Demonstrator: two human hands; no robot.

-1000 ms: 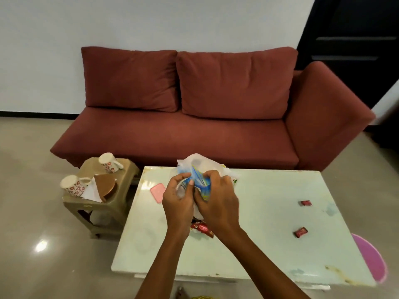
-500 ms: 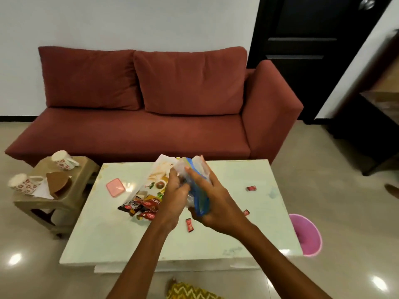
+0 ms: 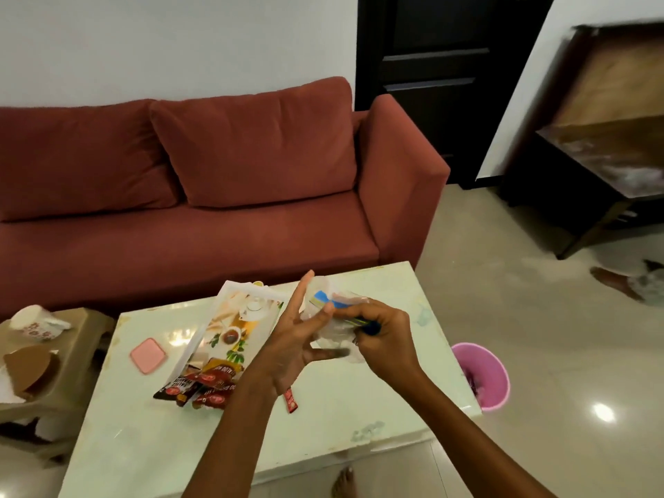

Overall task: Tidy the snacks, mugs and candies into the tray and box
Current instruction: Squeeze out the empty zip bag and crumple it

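My right hand (image 3: 381,336) is closed around a crumpled clear-and-blue plastic wrapper (image 3: 332,307) held above the pale green table (image 3: 359,407). My left hand (image 3: 291,339) is beside it with fingers spread, its thumb touching the wrapper. A printed white tray (image 3: 244,318) lies on the table to the left, with several red-brown snack packets (image 3: 201,384) at its near end. One red candy (image 3: 290,400) lies by my left wrist. A small pink box lid (image 3: 148,355) rests left of the tray. A floral mug (image 3: 36,323) lies on its side on the stool.
A tan stool (image 3: 72,372) at the left carries the mug and a brown saucer (image 3: 30,368). A red sofa (image 3: 215,210) stands behind the table. A pink bin (image 3: 483,375) sits on the floor at the table's right. A dark wooden cabinet (image 3: 593,156) is far right.
My view has swung right, bringing the bin and cabinet in. The left hand opened its fingers while the right hand kept the wrapper and bunched it up.
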